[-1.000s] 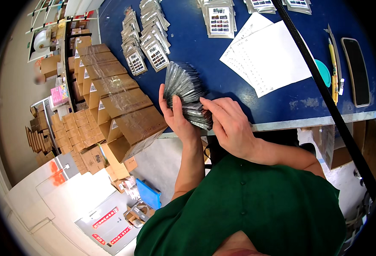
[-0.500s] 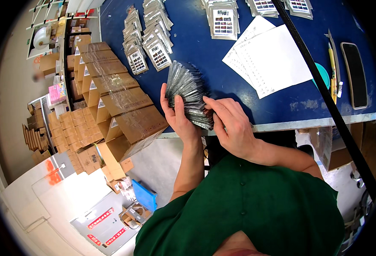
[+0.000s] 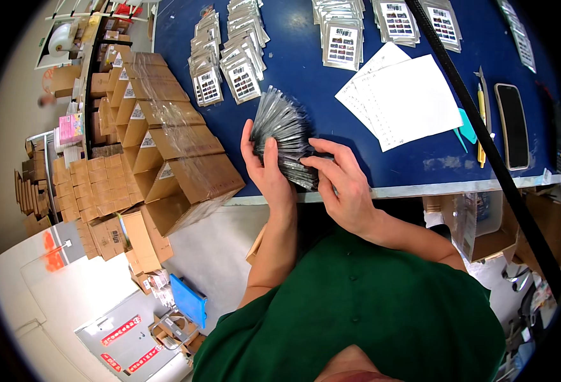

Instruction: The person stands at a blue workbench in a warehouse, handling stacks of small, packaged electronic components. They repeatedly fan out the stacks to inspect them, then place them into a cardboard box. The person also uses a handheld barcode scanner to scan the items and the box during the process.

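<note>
A thick fanned stack of dark, shiny plastic packets (image 3: 283, 130) is above the near edge of the blue table. My left hand (image 3: 269, 159) is closed round the stack from its left side, thumb across the front. At the stack's right edge, my right hand (image 3: 341, 181) has its index finger and thumb against the packets, the other fingers curled. Whether a single packet is pinched there is hidden. Overlapping rows of flat labelled packets (image 3: 241, 77) lie on the table beyond my left hand, and more packets (image 3: 343, 48) lie farther right.
Handwritten paper sheets (image 3: 408, 102) lie right of my hands. Past them are a teal tool (image 3: 465, 129), a yellow-handled knife (image 3: 482, 121) and a phone (image 3: 513, 127). A black strap (image 3: 478, 127) crosses the view. Open cardboard boxes (image 3: 194, 172) stand along the table's left side.
The view has shifted slightly, moving the table items in the picture. My right fingers have changed position at the stack's right edge; my left hand keeps its hold.
</note>
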`<move>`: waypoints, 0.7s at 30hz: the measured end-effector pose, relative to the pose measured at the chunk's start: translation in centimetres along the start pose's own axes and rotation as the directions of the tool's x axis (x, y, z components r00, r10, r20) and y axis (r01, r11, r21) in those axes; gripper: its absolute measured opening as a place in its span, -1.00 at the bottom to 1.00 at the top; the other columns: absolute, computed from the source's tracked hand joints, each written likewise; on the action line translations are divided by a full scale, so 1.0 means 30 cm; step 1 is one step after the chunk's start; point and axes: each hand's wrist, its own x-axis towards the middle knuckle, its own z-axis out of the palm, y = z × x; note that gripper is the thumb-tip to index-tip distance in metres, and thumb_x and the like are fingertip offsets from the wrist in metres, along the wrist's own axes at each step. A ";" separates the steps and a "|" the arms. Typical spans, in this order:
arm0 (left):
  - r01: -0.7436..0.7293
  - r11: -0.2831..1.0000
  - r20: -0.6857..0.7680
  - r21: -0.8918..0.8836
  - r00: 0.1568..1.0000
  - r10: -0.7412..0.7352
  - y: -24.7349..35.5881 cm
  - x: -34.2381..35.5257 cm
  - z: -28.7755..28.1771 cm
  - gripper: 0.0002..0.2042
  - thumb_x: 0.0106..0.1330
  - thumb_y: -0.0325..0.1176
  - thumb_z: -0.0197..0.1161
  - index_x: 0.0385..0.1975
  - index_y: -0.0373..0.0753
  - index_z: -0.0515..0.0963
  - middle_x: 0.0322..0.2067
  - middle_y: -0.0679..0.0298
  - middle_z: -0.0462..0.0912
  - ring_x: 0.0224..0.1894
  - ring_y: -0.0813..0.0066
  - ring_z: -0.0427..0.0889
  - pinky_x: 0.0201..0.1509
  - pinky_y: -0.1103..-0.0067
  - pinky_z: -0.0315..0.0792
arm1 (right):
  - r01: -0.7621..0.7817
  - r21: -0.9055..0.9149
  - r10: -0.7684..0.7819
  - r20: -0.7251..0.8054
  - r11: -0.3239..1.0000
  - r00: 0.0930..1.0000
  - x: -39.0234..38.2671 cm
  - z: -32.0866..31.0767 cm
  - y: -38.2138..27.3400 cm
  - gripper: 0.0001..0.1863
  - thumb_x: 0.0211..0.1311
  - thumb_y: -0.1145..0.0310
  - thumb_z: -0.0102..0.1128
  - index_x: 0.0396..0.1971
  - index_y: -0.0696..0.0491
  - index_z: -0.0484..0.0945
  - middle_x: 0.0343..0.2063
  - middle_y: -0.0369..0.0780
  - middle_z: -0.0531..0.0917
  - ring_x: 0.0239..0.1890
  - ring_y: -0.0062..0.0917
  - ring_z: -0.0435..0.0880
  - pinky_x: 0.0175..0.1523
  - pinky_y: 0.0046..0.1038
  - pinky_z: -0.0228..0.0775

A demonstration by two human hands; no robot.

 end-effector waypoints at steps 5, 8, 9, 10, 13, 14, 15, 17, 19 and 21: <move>-0.017 0.998 -0.019 0.068 1.000 0.018 -0.005 0.003 0.009 -0.53 0.48 -0.46 0.17 0.36 -0.33 0.30 0.12 0.16 0.50 0.06 0.50 0.51 0.17 0.56 0.41 | 0.062 -0.066 -0.060 0.032 0.996 0.998 0.000 0.000 0.015 -0.68 0.17 0.72 0.13 -0.07 0.21 0.63 0.11 -0.04 0.58 0.10 -0.13 0.56 0.15 -0.27 0.45; -0.013 0.997 -0.013 0.077 1.000 0.014 -0.008 0.005 0.005 -0.53 0.49 -0.44 0.18 0.35 -0.34 0.30 0.11 0.16 0.50 0.05 0.52 0.50 0.16 0.58 0.41 | 0.035 -0.072 -0.035 0.005 0.997 0.999 -0.007 0.008 0.008 -0.67 0.16 0.73 0.13 -0.07 0.21 0.63 0.10 -0.05 0.58 0.09 -0.13 0.57 0.15 -0.25 0.46; -0.009 0.997 -0.013 0.074 1.000 0.010 -0.006 0.003 0.005 -0.53 0.49 -0.44 0.18 0.35 -0.34 0.31 0.11 0.17 0.50 0.04 0.53 0.50 0.15 0.58 0.41 | 0.026 -0.069 -0.026 0.007 0.997 1.000 -0.010 0.009 0.006 -0.67 0.15 0.73 0.13 -0.08 0.21 0.63 0.09 -0.05 0.59 0.09 -0.13 0.57 0.15 -0.25 0.46; -0.004 0.997 -0.014 0.071 1.000 0.005 -0.002 0.002 0.008 -0.54 0.49 -0.44 0.18 0.35 -0.34 0.31 0.11 0.17 0.50 0.04 0.53 0.50 0.14 0.59 0.41 | 0.017 -0.066 -0.017 0.009 0.998 1.000 -0.012 0.010 0.004 -0.66 0.14 0.74 0.13 -0.08 0.21 0.63 0.08 -0.05 0.59 0.09 -0.13 0.57 0.15 -0.25 0.46; -0.015 0.997 -0.015 0.082 1.000 0.016 -0.005 0.003 0.007 -0.54 0.49 -0.43 0.18 0.34 -0.34 0.31 0.11 0.18 0.50 0.03 0.54 0.49 0.13 0.60 0.41 | 0.057 -0.097 -0.057 0.008 0.994 0.998 -0.012 0.011 0.009 -0.65 0.10 0.75 0.12 -0.09 0.22 0.64 0.05 -0.06 0.60 0.07 -0.14 0.58 0.14 -0.25 0.46; -0.022 0.996 -0.015 0.088 1.000 0.024 -0.007 0.003 0.006 -0.54 0.49 -0.42 0.18 0.34 -0.34 0.31 0.11 0.18 0.50 0.02 0.55 0.49 0.12 0.60 0.41 | 0.082 -0.114 -0.082 0.008 0.990 0.997 -0.010 0.010 0.012 -0.64 0.08 0.75 0.12 -0.10 0.22 0.64 0.03 -0.06 0.61 0.06 -0.15 0.58 0.14 -0.25 0.46; -0.022 0.996 -0.017 0.090 1.000 0.024 -0.008 0.004 0.006 -0.54 0.49 -0.42 0.18 0.34 -0.34 0.31 0.12 0.18 0.49 0.03 0.54 0.49 0.13 0.60 0.41 | 0.094 -0.115 -0.094 0.003 0.989 0.996 -0.008 0.011 0.014 -0.64 0.07 0.76 0.12 -0.09 0.22 0.64 0.02 -0.07 0.62 0.06 -0.15 0.59 0.13 -0.24 0.46; -0.022 0.995 -0.020 0.094 1.000 0.024 -0.009 0.004 0.007 -0.54 0.49 -0.42 0.18 0.34 -0.34 0.31 0.13 0.18 0.48 0.04 0.53 0.49 0.14 0.59 0.41 | 0.118 -0.118 -0.119 -0.006 0.986 0.993 -0.003 0.013 0.016 -0.62 0.05 0.76 0.13 -0.09 0.21 0.64 -0.02 -0.08 0.64 0.04 -0.16 0.59 0.13 -0.24 0.45; -0.023 0.995 -0.023 0.101 0.999 0.025 -0.012 0.005 0.005 -0.54 0.49 -0.42 0.18 0.35 -0.33 0.31 0.14 0.17 0.48 0.05 0.52 0.49 0.16 0.58 0.40 | 0.125 -0.114 -0.127 -0.011 0.986 0.992 -0.002 0.013 0.017 -0.63 0.05 0.76 0.12 -0.10 0.21 0.64 -0.04 -0.10 0.65 0.04 -0.16 0.60 0.13 -0.24 0.45; -0.026 0.994 -0.023 0.102 0.999 0.029 -0.015 0.006 0.001 -0.54 0.49 -0.41 0.18 0.35 -0.33 0.31 0.15 0.17 0.47 0.07 0.51 0.48 0.17 0.57 0.40 | 0.127 -0.107 -0.129 -0.017 0.986 0.991 -0.002 0.013 0.019 -0.63 0.06 0.76 0.12 -0.10 0.20 0.63 -0.06 -0.11 0.66 0.03 -0.17 0.60 0.12 -0.25 0.44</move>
